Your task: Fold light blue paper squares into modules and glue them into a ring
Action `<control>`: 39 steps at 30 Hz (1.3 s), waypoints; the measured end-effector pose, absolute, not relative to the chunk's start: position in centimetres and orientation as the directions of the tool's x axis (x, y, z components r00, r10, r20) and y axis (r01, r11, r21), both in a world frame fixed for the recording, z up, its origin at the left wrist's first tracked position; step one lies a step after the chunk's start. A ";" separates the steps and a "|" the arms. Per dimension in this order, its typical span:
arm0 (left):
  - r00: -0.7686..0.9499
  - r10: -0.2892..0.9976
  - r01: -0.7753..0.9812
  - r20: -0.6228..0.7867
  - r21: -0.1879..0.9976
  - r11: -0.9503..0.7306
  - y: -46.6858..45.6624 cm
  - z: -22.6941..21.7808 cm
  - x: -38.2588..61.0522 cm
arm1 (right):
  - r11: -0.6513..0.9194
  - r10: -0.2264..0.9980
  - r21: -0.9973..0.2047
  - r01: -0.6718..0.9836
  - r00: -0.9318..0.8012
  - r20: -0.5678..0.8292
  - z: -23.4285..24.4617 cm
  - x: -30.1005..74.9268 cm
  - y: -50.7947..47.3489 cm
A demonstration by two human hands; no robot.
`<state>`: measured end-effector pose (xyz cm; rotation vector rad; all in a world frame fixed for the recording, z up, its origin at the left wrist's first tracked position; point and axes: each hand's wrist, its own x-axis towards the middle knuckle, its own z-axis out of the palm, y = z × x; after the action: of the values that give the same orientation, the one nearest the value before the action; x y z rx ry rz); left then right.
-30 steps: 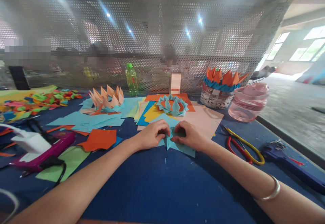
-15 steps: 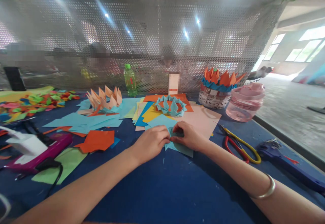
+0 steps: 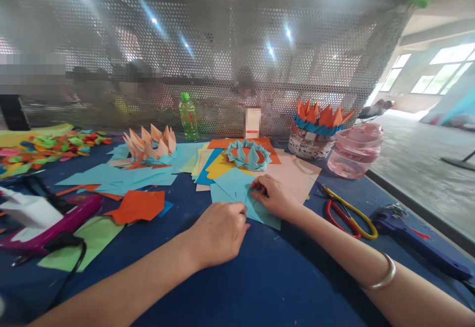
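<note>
My left hand point(image 3: 218, 232) rests on the blue table point(image 3: 237, 277) near me, fingers curled into a loose fist; I cannot make out anything in it. My right hand point(image 3: 272, 197) lies further out, its fingertips pinching a fold of a light blue paper sheet point(image 3: 232, 188) that lies flat on the table. Just behind that sheet sits a folded light blue paper crown point(image 3: 248, 154) on a stack of coloured paper sheets point(image 3: 293, 173).
Red and yellow scissors point(image 3: 347, 210) and a blue glue gun point(image 3: 415, 238) lie right. A magenta tool point(image 3: 55, 220), orange paper point(image 3: 138, 206) and green paper point(image 3: 87, 240) lie left. An orange paper crown point(image 3: 150, 145), green bottle point(image 3: 187, 116), basket point(image 3: 310, 141) and pink container point(image 3: 354, 154) stand behind.
My left hand let go of the blue paper and drew back toward me. The right hand stayed on the paper, which now shows more of its flat surface.
</note>
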<state>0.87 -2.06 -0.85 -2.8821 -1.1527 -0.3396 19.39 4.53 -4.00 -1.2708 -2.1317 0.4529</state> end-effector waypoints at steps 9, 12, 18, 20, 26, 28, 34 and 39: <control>0.685 0.699 0.713 0.205 0.009 -0.701 -1.8 -1.4 1.1 | 0.492 0.871 -0.536 0.686 -0.380 0.313 -3.9 18.8 4.5; 0.670 0.711 0.729 0.213 -0.009 -0.685 -1.8 -1.4 1.2 | 0.490 0.871 -0.535 0.688 -0.371 0.322 -3.7 18.7 4.4; 0.671 0.705 0.726 0.228 -0.013 -0.687 -1.5 -1.3 1.1 | 0.461 0.887 -0.647 0.607 -0.333 0.320 -3.8 18.9 4.6; 0.676 0.701 0.720 0.229 -0.002 -0.694 -1.4 -1.3 1.0 | 0.473 0.880 -0.670 0.573 -0.340 0.330 -3.7 19.2 4.7; 0.683 0.698 0.712 0.213 0.015 -0.702 -0.7 -1.4 0.3 | 0.482 0.868 -0.663 0.573 -0.419 0.269 -3.0 19.7 4.3; 0.680 0.704 0.718 0.203 0.011 -0.696 -0.4 -1.2 0.1 | 0.465 0.870 -0.657 0.593 -0.441 0.218 -2.6 19.9 3.8; 0.678 0.694 0.711 0.241 0.021 -0.703 -0.1 -1.5 0.0 | 0.561 0.770 -0.618 0.551 -0.621 0.145 -1.2 20.8 2.6; 0.664 0.693 0.714 0.281 0.034 -0.699 -0.5 -1.7 0.3 | 0.622 0.760 -0.519 0.586 -0.613 0.217 -1.2 21.2 2.7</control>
<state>0.31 -0.50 -1.70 -2.7932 -1.1828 -0.4214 21.24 2.71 -1.17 -1.0675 -2.4281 0.5631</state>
